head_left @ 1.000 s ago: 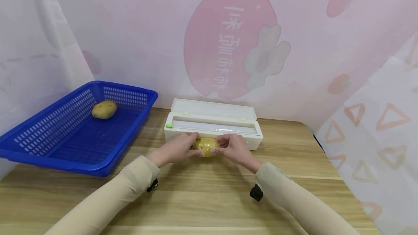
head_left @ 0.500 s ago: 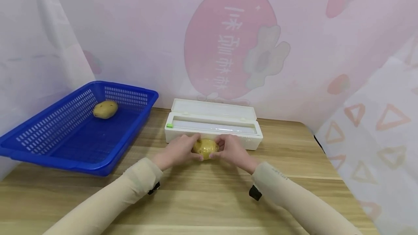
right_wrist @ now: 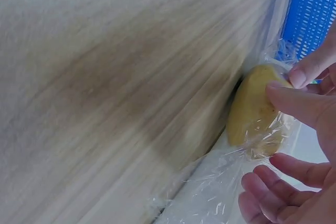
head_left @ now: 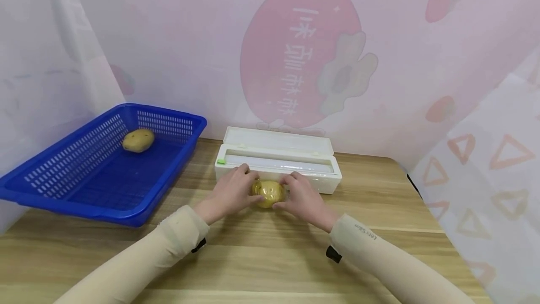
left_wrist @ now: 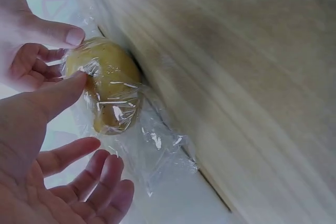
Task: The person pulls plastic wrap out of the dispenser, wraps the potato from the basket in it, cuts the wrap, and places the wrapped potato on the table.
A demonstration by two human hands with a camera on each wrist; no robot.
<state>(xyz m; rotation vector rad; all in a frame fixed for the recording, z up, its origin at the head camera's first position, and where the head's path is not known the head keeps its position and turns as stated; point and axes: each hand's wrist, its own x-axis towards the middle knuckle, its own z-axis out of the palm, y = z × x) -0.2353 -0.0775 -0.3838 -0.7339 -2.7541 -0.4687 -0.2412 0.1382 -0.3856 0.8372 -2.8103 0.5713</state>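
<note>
Clear film (left_wrist: 160,142) is trailing from the potato (head_left: 269,194) at lower centre, and now my left hand (head_left: 232,192) and right hand (head_left: 304,201) are loosening, thumbs touching it, wrapping seemingly remaining unfinished.

From the head, looks forward and down over the table (head_left: 261,266) and past its far edge, from farthest back. From the left wrist, peers up close past the wrapped potato (left_wrist: 115,66) to the right hand (left_wrist: 31,27). From the right wrist, just as close, faces the blue basket (right_wrist: 314,14) by the table's left edge. Shares that potato in all three.
</note>
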